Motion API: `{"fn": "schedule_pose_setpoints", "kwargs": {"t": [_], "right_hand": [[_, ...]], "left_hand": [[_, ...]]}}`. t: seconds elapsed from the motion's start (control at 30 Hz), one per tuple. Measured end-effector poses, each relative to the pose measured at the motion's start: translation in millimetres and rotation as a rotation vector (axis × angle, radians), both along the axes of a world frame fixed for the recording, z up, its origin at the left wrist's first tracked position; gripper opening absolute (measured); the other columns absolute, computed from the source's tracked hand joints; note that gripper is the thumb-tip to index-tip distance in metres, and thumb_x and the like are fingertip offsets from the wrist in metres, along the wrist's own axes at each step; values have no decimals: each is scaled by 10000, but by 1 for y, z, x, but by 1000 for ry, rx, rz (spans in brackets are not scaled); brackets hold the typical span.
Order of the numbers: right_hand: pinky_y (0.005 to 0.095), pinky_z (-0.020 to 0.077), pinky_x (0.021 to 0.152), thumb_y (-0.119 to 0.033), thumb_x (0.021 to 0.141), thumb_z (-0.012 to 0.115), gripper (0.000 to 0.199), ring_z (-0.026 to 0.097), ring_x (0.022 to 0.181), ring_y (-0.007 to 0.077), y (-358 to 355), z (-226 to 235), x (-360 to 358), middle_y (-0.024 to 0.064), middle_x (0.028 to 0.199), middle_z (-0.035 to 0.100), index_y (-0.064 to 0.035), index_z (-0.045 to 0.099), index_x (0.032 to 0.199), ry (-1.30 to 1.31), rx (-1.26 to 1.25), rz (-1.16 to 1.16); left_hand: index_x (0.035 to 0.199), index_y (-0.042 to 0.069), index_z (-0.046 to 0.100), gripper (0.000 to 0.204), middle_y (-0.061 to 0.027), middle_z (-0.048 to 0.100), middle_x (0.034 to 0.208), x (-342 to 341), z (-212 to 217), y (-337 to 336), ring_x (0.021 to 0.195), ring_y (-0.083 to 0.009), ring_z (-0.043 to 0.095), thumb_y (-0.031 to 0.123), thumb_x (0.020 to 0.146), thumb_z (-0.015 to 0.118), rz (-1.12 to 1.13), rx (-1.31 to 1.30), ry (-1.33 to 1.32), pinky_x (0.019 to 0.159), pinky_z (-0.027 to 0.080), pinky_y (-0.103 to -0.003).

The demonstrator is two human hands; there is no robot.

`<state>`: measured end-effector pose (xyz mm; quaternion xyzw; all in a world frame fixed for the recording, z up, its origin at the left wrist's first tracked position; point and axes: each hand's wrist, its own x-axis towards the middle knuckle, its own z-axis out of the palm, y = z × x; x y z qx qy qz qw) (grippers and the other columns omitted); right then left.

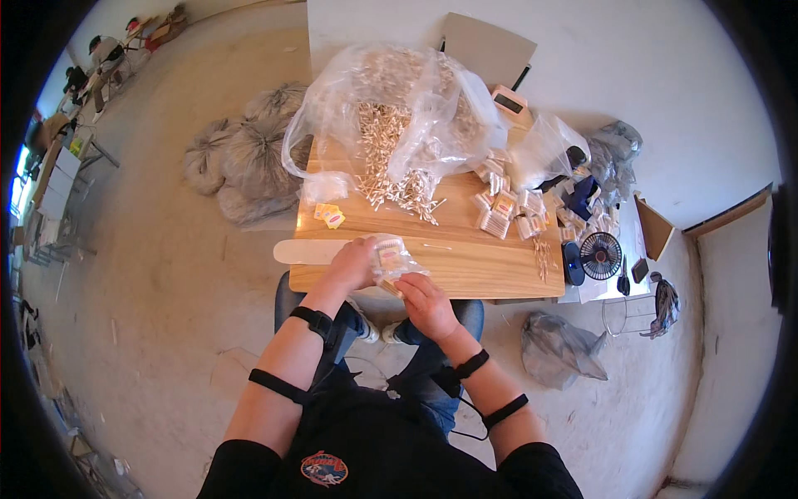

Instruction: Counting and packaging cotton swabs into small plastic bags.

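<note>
Wood-grain tabletop (pixel 490 270), clear crinkled shiny packet (pixel 396 261), reddish label (pixel 387 253), left grip (pixel 356 261) and right grip (pixel 430 305) pinching it

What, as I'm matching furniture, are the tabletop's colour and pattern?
The tabletop is light brown with wood-grain lines, best seen in the head view.

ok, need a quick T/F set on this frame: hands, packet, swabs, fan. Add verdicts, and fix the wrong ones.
1. The left hand holds a clear plastic packet. True.
2. Only that hand touches the packet. False: the right hand grips it too.
3. A loose cotton-swab pile lies on the wooden table. True.
4. The pile lies between the packet and the table's near edge. False: it lies beyond the packet.
5. A desk fan stands to the right of the pile. True.
</note>
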<state>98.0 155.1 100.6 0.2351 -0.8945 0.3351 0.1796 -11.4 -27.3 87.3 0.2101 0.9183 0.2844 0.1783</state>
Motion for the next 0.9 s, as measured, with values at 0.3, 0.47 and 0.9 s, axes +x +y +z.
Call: {"fn": "schedule_pose_setpoints", "kwargs": {"t": [0.3, 0.47, 0.9], "right_hand": [[340, 526, 794, -73, 697, 619, 388, 598, 985, 243, -4, -6, -8, 73, 1009, 607, -71, 649, 1084, 260, 219, -103], [332, 514, 778, -136, 705, 610, 399, 576, 993, 210, -3, -7, -11, 32, 1014, 591, -101, 655, 1100, 298, 322, -32], [361, 487, 868, -95, 732, 574, 454, 534, 1094, 260, -8, -17, -24, 86, 1128, 562, -19, 589, 1179, 84, 315, -34]], "left_hand": [[1291, 117, 467, 770, -199, 571, 1177, 2, -13, -5, 1100, -378, 549, 231, 615, 817, 17, 110, 34, 941, 460, -426], [1335, 113, 432, 837, -199, 545, 1212, 4, -13, -2, 1126, -385, 528, 277, 615, 827, 24, 135, 45, 959, 450, -437], [1352, 137, 482, 660, -203, 369, 1444, 13, -20, -3, 1348, -383, 329, 262, 753, 730, -18, 44, 187, 1102, 257, -544]]}}
